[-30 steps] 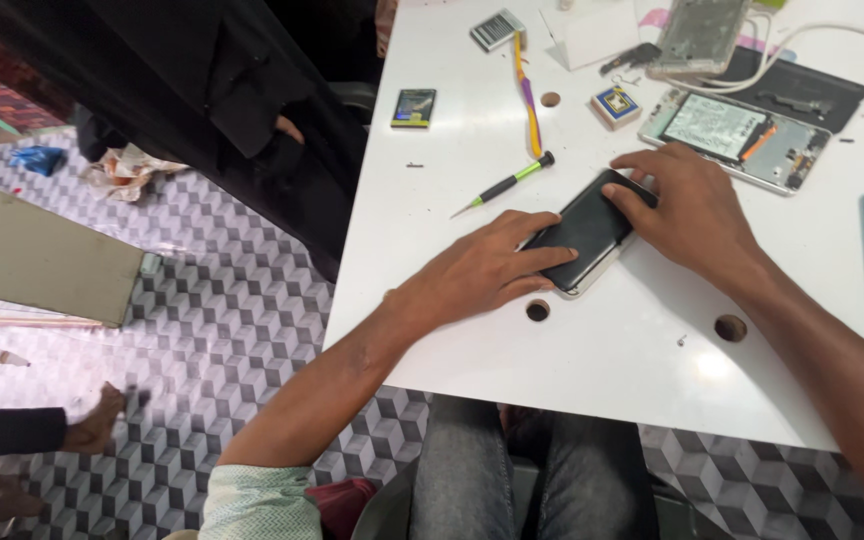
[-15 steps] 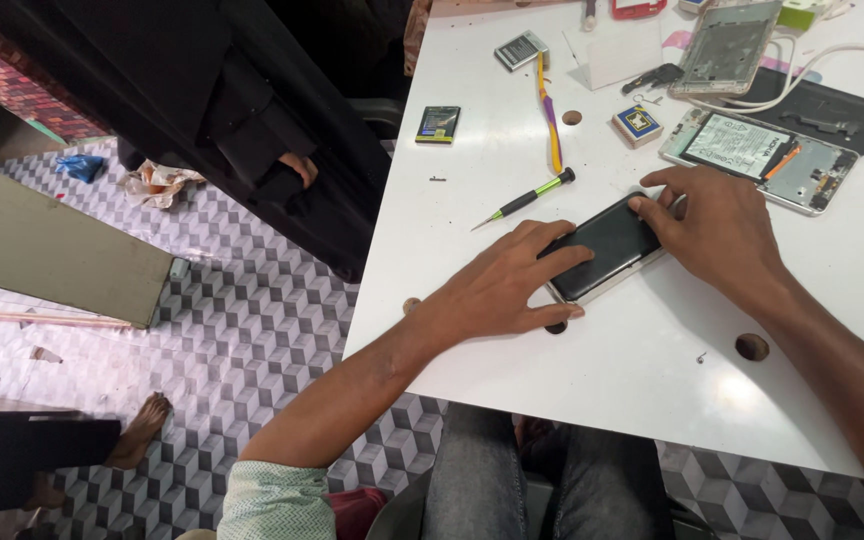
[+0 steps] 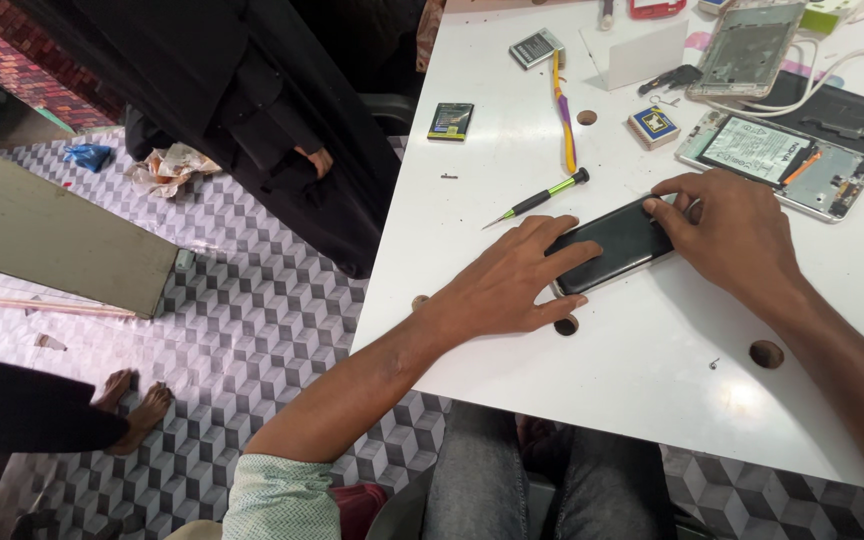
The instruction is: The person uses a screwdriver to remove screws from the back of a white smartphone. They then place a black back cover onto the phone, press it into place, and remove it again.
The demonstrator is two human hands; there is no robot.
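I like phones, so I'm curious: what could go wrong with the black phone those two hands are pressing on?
The phone lies flat under both hands, so hard pressing might crack its glass. A tiny screw lies loose on the table and could roll into a hole. The screwdriver beside the left hand could get knocked away.

A: What moved on the white table?

B: Little. The left hand has spread flatter over the black phone; the right hand has slid along its far end.
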